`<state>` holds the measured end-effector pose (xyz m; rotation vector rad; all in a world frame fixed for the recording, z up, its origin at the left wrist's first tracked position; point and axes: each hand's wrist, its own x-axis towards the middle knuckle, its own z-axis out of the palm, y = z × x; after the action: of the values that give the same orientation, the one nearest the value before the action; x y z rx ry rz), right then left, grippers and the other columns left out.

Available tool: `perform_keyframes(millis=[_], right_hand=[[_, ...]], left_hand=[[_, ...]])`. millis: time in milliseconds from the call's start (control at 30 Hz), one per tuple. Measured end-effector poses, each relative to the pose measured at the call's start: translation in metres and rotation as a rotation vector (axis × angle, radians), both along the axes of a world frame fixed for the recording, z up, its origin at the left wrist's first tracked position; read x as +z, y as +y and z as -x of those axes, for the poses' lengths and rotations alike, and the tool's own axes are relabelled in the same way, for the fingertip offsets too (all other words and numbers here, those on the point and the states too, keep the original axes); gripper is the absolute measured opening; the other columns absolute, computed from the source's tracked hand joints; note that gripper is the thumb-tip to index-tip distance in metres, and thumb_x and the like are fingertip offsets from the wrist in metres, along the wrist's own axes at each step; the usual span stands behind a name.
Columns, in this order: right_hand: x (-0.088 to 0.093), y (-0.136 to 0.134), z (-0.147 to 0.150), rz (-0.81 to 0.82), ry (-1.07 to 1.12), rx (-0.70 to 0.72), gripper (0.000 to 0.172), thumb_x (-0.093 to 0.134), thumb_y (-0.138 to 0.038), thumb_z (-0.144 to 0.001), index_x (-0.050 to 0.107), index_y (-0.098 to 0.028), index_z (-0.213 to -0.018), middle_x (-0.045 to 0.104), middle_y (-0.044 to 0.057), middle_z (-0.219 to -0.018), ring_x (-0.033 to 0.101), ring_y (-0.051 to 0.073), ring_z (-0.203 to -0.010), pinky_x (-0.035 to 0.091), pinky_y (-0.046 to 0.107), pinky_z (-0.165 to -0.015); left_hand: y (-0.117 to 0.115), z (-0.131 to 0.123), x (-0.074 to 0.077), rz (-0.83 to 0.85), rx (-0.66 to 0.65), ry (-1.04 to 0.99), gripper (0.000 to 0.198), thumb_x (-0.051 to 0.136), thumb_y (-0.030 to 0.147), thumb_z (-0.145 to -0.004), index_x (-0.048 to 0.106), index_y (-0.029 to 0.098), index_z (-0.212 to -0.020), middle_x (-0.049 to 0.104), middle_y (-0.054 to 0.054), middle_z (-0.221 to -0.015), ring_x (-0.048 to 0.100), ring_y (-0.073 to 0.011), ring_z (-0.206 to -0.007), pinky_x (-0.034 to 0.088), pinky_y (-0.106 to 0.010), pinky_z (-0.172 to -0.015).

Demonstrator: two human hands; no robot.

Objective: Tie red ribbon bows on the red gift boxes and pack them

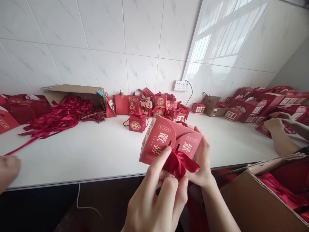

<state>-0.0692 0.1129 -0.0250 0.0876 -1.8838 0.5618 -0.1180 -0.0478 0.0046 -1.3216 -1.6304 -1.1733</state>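
A red gift box (pixel 154 129) with pale Chinese characters is held up tilted, above the table's front edge. A dark red satin ribbon bow (pixel 183 162) sits at its lower side, near the slots of the curved flaps. My left hand (pixel 156 196) is closed on the bow, its index finger stretched against the box face and the other fingers curled at the ribbon. Around the box's right end my right hand (pixel 201 164) is closed, its thumb near the bow. Part of that grip is hidden behind the box and ribbon.
Several small red boxes (pixel 137 124) stand mid-table, left of a power strip (pixel 181 85). Loose ribbons (pixel 60 112) spill from a cardboard box (pixel 72 87). Another person's hands (pixel 277 124) work at right, behind an open carton (pixel 241 193). Another hand (pixel 8 170) shows at the left edge.
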Motion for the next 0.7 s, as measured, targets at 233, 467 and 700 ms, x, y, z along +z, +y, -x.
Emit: perform_keyframes(millis=[233,467,700], right_hand=[[0.0018,-0.0003,0.0023,-0.001,0.074,0.074,0.09,0.072,-0.044,-0.07,0.022,-0.028,-0.142,0.036,0.012,-0.138,0.04,0.032,-0.126,0.051,0.051,-0.091],[0.0037,-0.0031,0.0032,0.01,0.08,0.068,0.089,0.071,-0.047,-0.07,0.023,-0.028,-0.142,0.038,0.012,-0.137,0.043,0.032,-0.124,0.051,0.05,-0.091],[0.0051,-0.0053,0.0025,0.012,0.061,0.064,0.087,0.07,-0.046,-0.071,0.023,-0.027,-0.142,0.036,0.012,-0.139,0.043,0.031,-0.125,0.053,0.046,-0.089]], left_hand=[[-0.0013,0.0017,-0.0005,-0.016,-0.078,-0.071,0.012,0.056,0.013,-0.083,0.057,0.015,-0.071,0.062,-0.006,-0.088,0.061,-0.0049,-0.058,0.052,-0.012,-0.053],[-0.0023,0.0022,-0.001,0.006,-0.073,-0.038,0.013,0.056,0.011,-0.083,0.055,0.014,-0.07,0.062,-0.007,-0.089,0.059,-0.0052,-0.058,0.051,-0.013,-0.054],[-0.0033,0.005,-0.0007,0.013,-0.08,0.017,0.01,0.056,0.01,-0.082,0.055,0.013,-0.073,0.06,-0.013,-0.109,0.061,-0.0058,-0.063,0.053,-0.014,-0.057]])
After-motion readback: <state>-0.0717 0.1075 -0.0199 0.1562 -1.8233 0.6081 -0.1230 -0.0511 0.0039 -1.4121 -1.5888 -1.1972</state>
